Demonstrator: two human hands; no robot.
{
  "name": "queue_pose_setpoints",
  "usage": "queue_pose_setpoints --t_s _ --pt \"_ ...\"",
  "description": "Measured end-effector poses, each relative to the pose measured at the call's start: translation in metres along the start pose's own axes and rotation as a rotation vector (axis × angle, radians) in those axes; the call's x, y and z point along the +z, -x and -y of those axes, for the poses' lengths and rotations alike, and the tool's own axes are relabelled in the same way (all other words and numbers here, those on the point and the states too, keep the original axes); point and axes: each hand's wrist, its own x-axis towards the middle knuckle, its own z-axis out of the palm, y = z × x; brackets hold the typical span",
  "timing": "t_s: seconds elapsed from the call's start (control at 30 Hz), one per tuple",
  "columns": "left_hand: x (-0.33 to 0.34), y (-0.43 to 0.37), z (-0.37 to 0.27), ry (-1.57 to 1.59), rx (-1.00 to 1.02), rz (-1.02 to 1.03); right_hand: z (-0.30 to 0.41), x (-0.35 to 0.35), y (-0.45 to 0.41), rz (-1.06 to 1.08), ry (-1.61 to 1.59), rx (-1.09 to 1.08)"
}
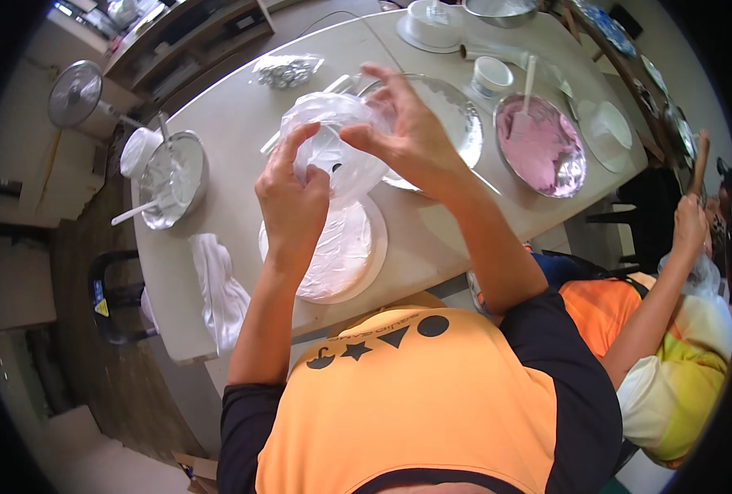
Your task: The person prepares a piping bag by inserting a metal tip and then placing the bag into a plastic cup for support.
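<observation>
A thin, clear plastic bag (341,145) hangs crumpled in the air between my hands, with a small dark spot inside it. My left hand (293,191) is curled on its near left side. At the bag's right, my right hand (412,139) has its thumb and fingers spread around the film; whether they grip it is unclear. Below the bag, partly hidden by my left hand and wrist, a round cake with white frosting (341,247) sits on a pale round board (377,238). Behind my right hand lies a large round metal tray (465,117) with white residue.
A metal bowl of pink cream (536,151) holds a spatula (529,83). Left stands a bowl of white cream (174,179); nearer lies a white cloth (218,290). A bag of metal piping tips (289,71) and a white tub (492,77) stand farther back. Another person (662,346) is at the right.
</observation>
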Motion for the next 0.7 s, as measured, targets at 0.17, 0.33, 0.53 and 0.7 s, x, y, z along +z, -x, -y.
queue_pose_setpoints --t_s 0.17,0.33,0.53,0.7 --pt "-0.024 -0.019 0.021 0.183 -0.224 0.058 0.038 -0.026 0.003 -0.171 0.541 -0.624" --pt "-0.032 -0.029 0.009 0.185 -0.145 0.091 0.056 -0.006 0.015 0.423 0.351 -0.319" --pt "-0.011 -0.012 -0.019 -0.002 0.037 0.119 0.039 0.009 0.010 0.640 0.746 -0.090" --pt "-0.006 -0.009 -0.019 0.060 -0.020 0.129 0.056 0.000 0.014 0.772 0.983 0.076"
